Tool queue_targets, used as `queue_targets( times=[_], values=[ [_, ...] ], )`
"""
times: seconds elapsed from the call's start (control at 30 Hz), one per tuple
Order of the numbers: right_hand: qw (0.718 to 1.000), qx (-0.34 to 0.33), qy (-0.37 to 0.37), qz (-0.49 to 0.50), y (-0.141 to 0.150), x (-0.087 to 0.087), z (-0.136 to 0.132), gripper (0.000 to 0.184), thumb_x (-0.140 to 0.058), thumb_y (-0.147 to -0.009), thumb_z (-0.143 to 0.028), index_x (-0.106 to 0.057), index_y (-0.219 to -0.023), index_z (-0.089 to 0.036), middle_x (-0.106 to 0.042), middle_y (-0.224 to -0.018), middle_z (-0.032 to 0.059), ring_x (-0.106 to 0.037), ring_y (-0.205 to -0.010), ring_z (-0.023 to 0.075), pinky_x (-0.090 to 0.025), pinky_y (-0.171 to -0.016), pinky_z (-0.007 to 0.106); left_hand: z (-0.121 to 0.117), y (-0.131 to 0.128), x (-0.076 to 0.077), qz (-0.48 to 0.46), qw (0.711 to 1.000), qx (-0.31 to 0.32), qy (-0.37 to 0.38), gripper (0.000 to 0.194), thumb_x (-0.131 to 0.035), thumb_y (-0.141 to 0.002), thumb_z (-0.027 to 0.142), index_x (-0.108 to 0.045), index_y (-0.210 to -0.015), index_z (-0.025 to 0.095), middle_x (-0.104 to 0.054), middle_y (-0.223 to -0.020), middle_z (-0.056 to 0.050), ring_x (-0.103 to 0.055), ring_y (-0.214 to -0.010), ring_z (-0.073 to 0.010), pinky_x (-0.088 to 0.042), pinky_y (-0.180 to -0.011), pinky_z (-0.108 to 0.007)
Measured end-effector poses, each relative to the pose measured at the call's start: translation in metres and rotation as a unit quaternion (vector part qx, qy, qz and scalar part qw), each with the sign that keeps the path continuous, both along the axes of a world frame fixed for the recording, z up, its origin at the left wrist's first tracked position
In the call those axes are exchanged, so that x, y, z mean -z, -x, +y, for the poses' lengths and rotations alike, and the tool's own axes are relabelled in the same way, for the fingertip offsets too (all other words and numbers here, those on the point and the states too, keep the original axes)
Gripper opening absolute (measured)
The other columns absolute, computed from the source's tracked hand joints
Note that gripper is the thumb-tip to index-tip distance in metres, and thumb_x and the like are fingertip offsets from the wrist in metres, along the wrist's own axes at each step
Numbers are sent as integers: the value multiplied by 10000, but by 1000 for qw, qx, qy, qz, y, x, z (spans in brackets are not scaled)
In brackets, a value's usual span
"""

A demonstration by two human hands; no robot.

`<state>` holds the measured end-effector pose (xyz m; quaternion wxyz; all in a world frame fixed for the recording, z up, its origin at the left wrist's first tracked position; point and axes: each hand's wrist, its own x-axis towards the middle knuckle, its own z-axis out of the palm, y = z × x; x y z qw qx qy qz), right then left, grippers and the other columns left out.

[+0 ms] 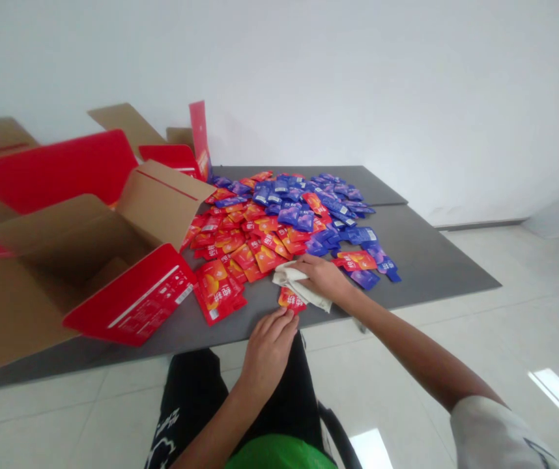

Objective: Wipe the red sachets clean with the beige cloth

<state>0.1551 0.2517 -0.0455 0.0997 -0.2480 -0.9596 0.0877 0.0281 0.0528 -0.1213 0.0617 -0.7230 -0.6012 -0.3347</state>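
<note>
A small red and orange packet (292, 299) lies near the table's front edge, partly covered by a cream cloth (303, 288). My right hand (321, 277) is closed on the cloth and presses it against the packet's upper part. With its fingers together, my left hand (267, 352) holds the packet's lower edge against the table; the thumb is hidden. Just left of the cloth lies a small stack of red packets (218, 290). Behind both hands spreads a heap of red packets (250, 238) and purple-blue packets (289, 195). Another red packet (358, 260) lies right of my right hand.
An open red cardboard box (135, 303) stands at the left with its flaps spread. Further open boxes (172, 156) are behind it. The dark grey table (436, 267) meets a white wall at the back. My legs (196, 391) are below the front edge.
</note>
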Motion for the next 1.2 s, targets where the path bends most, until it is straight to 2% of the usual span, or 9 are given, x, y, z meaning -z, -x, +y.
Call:
queue_targets(
  times=[0.17, 0.33, 0.43, 0.57, 0.67, 0.8, 0.9, 1.03, 1.2],
  values=[
    [999, 5, -31, 14, -8, -16, -15, 384, -628, -978, -191, -670, -1355, -253, -683, -1226, 95, -672, -1034, 208, -515, -812, 253, -1, -1, -3, -17, 1000, 2, -10, 308, -541, -1010, 150, -688, -1270, 226, -746, -1223, -77, -670, -1199, -241, -586, -1014, -434],
    [997, -63, 48, 10, -19, 1, -42, 364, -646, -974, -244, -684, -1333, -290, -697, -1242, 63, -682, -1047, 196, -519, -829, 240, -1, -1, -3, -24, 1000, -2, -1, 270, -556, -1007, 150, -702, -1225, 213, -753, -1173, -68, -670, -1152, -242, -573, -1011, -435],
    [999, 6, 33, 5, -17, 2, -22, 377, -634, -970, -211, -685, -1339, -271, -688, -1248, 73, -685, -1023, 200, -520, -827, 249, 0, 0, -3, -24, 1000, 9, -8, 279, -559, -1007, 145, -688, -1248, 197, -746, -1211, -68, -650, -1195, -238, -561, -1028, -420],
    [998, 67, -9, 11, -22, -12, -5, 384, -631, -964, -182, -687, -1343, -216, -693, -1182, 101, -683, -997, 223, -522, -820, 275, 1, 3, -3, -21, 1000, 18, 1, 281, -562, -1005, 142, -691, -1246, 208, -749, -1195, -56, -656, -1172, -221, -559, -1031, -404],
    [999, 24, 1, 47, -29, -12, -28, 399, -628, -985, -223, -655, -1383, -251, -683, -1233, 93, -678, -1033, 215, -516, -850, 271, 0, 5, -2, -17, 1000, 24, 8, 297, -572, -997, 132, -681, -1263, 207, -740, -1215, -58, -642, -1193, -224, -552, -1037, -404],
    [998, -34, 54, 26, -29, 4, -51, 360, -647, -980, -261, -682, -1336, -301, -693, -1236, 57, -691, -1016, 192, -515, -815, 242, 0, 7, -1, -14, 999, 27, 16, 257, -574, -1005, 156, -693, -1226, 209, -745, -1173, -54, -649, -1153, -226, -547, -1027, -411],
    [999, 11, 43, 15, -21, 7, -28, 377, -648, -968, -240, -683, -1341, -284, -689, -1232, 62, -693, -1005, 199, -519, -809, 248, 1, 8, -2, -12, 999, 35, 10, 281, -566, -1010, 154, -679, -1260, 216, -740, -1208, -54, -648, -1170, -223, -550, -1026, -410],
    [997, 83, -3, 6, -20, -9, 2, 390, -626, -964, -190, -688, -1345, -245, -696, -1181, 81, -689, -992, 216, -526, -819, 267, 2, 9, -4, -13, 999, 38, -17, 257, -573, -1005, 146, -697, -1223, 205, -754, -1155, -59, -671, -1123, -232, -581, -975, -419],
    [999, 11, 34, 40, -29, -11, -40, 390, -618, -987, -231, -665, -1370, -287, -694, -1222, 69, -688, -1023, 195, -525, -860, 253, 0, 9, -6, -35, 998, 46, -38, 239, -573, -1000, 132, -708, -1188, 194, -757, -1118, -63, -676, -1093, -231, -601, -958, -411]
  ],
)
